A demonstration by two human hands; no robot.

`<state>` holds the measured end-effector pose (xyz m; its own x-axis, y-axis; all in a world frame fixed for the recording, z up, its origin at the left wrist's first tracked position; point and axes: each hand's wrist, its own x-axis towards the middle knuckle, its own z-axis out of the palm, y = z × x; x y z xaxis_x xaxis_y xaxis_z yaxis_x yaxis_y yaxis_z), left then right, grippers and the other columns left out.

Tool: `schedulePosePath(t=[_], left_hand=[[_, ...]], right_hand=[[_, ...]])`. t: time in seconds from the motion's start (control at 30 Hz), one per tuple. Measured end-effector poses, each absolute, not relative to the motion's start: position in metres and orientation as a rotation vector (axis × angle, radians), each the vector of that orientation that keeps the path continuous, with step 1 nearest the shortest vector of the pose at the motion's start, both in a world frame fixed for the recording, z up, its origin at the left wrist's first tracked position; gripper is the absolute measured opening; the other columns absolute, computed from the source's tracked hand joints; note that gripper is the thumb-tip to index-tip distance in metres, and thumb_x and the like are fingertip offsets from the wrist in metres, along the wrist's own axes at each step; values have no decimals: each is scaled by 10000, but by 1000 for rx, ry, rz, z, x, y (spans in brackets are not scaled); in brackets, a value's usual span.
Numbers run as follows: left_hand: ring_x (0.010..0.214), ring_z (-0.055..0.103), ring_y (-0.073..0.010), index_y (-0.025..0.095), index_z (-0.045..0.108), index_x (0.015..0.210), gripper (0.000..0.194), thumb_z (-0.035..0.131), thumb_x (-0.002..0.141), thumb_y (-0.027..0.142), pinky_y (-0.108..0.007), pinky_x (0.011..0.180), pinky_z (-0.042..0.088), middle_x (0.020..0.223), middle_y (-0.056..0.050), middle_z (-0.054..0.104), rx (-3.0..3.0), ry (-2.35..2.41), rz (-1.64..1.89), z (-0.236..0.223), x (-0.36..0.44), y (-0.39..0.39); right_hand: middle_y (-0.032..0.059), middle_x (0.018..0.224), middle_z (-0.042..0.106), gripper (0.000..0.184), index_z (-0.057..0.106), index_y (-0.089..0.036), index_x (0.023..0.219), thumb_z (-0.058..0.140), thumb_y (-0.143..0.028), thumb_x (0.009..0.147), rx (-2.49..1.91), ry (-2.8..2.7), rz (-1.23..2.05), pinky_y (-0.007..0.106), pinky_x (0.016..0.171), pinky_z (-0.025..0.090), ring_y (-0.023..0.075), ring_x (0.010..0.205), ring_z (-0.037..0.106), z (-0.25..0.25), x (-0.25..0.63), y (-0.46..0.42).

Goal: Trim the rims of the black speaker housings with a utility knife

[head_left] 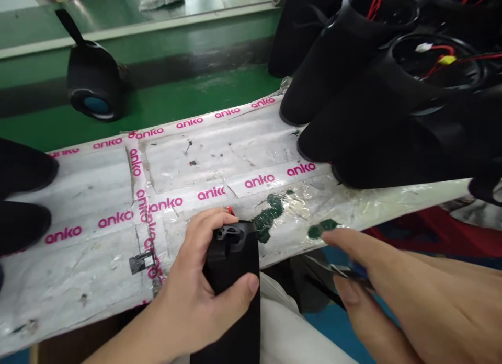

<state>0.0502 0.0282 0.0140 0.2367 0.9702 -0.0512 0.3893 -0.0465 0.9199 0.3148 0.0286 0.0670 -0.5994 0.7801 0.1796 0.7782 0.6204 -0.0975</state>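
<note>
My left hand (207,285) is wrapped round a black speaker housing (235,259), thumb across its near face and fingers over the top end. A recessed grey-black port or bracket shows in that end, with a small red bit behind it. To the right, my right hand (392,285) is closed on a slim metal tool (341,270) with a blue part. Its thin tip points left, apart from the housing. Motion blur and the fingers hide most of the tool, so its exact kind cannot be made out.
Several black speaker housings (353,102) stand at the right, red wires in their open tops. More dark housings (23,168) lie at the left edge. A black speaker with a strap (94,81) sits on the green belt (196,84) behind the taped bench (188,162).
</note>
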Motion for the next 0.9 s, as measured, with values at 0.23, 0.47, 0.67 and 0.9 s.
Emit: schedulePosePath(t=[0.23, 0.47, 0.67, 0.9], left_hand=[[1448, 539, -297, 439, 518, 1396, 612, 808, 891, 250, -465, 1220, 463, 1467, -11, 547, 1572, 1273, 816, 12, 52, 26], [1419, 587, -307, 408, 542, 1357, 648, 819, 825, 163, -481, 1194, 501, 1441, -25, 575, 1560, 1307, 849, 17, 57, 28], [1392, 618, -293, 393, 532, 1350, 662, 821, 807, 147, -457, 1173, 529, 1430, -25, 580, 1581, 1310, 833, 18, 57, 31], [1381, 604, -212, 379, 512, 1356, 613, 740, 832, 159, -375, 1182, 516, 1430, 2, 546, 1624, 1294, 843, 16, 60, 29]], right_hand=[[-26, 818, 635, 493, 537, -227, 1226, 472, -18, 784, -1155, -2714, 210, 344, 554, 405, 197, 610, 596, 39, 291, 37], [-16, 793, 596, 427, 530, -220, 1185, 472, -51, 797, -1168, -2631, 22, 386, 667, 340, 225, 653, 500, 23, 275, 35], [-26, 822, 633, 469, 528, -229, 1169, 490, -60, 733, -1139, -2661, 57, 397, 672, 362, 224, 665, 546, 22, 275, 39], [-24, 877, 675, 373, 536, -208, 1208, 490, -65, 868, -1066, -2809, 80, 404, 667, 440, 219, 707, 632, 31, 279, 41]])
